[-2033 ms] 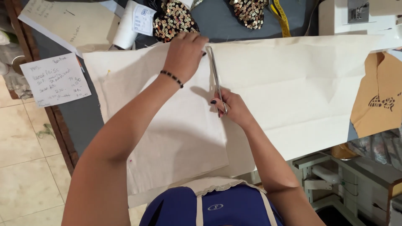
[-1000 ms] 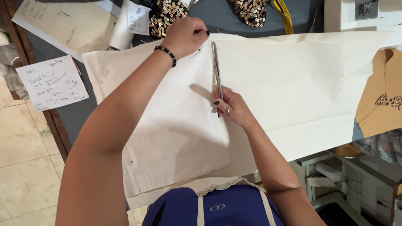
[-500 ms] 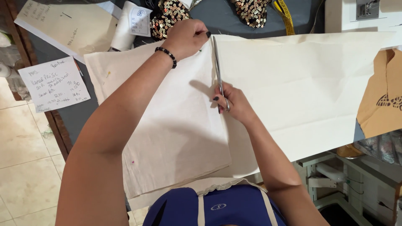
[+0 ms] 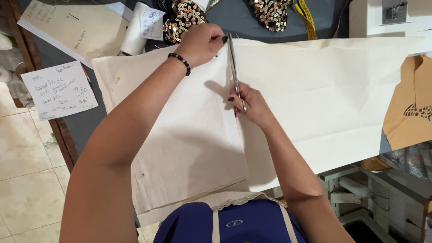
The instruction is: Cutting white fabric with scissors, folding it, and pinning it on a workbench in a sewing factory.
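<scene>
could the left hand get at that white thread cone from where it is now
Probably yes: the left hand pinches the cream fabric at its far edge, and the white thread cone lies just beside it, nothing between.

Pale tiled floor (image 4: 27, 180) left of a dark-topped table (image 4: 85, 130); possibly white shelving (image 4: 360, 189) right.

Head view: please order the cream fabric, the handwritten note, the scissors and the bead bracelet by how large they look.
1. cream fabric
2. handwritten note
3. scissors, thin but long
4. bead bracelet
</scene>
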